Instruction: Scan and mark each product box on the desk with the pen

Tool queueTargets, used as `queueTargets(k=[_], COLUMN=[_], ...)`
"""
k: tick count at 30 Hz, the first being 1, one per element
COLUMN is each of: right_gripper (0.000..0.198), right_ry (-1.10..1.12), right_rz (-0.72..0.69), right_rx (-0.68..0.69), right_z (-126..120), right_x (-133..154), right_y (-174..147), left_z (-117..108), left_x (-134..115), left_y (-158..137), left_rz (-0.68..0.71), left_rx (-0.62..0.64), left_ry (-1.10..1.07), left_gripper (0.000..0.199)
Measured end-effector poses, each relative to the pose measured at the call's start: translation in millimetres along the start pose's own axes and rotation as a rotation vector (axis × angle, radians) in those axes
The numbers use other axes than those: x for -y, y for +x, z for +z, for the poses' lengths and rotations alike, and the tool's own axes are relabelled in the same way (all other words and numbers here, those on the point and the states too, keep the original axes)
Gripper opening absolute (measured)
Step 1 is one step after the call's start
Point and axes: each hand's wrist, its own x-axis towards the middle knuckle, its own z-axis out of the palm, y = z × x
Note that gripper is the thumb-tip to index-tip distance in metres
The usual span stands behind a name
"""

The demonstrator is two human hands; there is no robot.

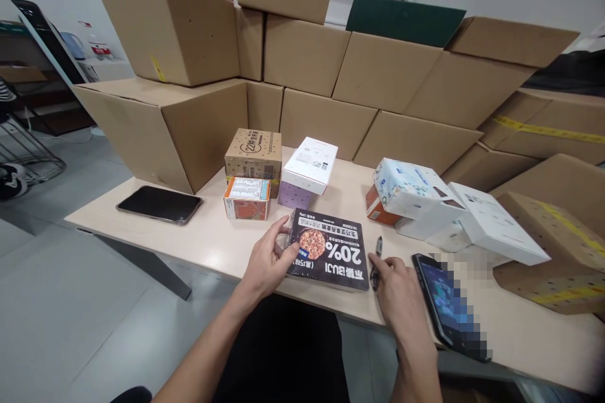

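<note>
A flat, dark cardboard box with white lettering (338,231) lies on the table between the two hands, just right of the left hand (267,258) and just left of the right hand (399,286). The left hand reaches in from below, its thumb over the box's top and its fingers along the near side edge; I cannot tell whether they close around it, as their tips are partly hidden. The right hand is curled, palm down, and pinches a slim black pen (379,247) that points away from the wearer, beside the box's right edge. The box's printing stands upside down to the wearer: a large "20%", rows of Chinese characters and a round picture of a bowl of food nearest the left thumb. Just right of the right hand lies a black phone with a lit screen (437,296); beyond the left hand stands a small orange-and-white carton (247,199).
</note>
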Motion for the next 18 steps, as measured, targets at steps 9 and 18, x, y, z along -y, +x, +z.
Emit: queueTargets(k=[9, 18], right_gripper=[0.029, 0.04], right_ry=[0.13, 0.023], right_rz=[-0.053, -0.07], right_rx=[-0.069, 0.036], right_z=[4, -5], right_x=[-8, -2], right_y=[2, 3], left_z=[1, -3], left_x=[11, 12], left_y=[-8, -11], left_rz=[0.28, 0.482], left_rx=[-0.072, 0.029], left_ry=[0.152, 0.303], left_gripper=[0.044, 0.037])
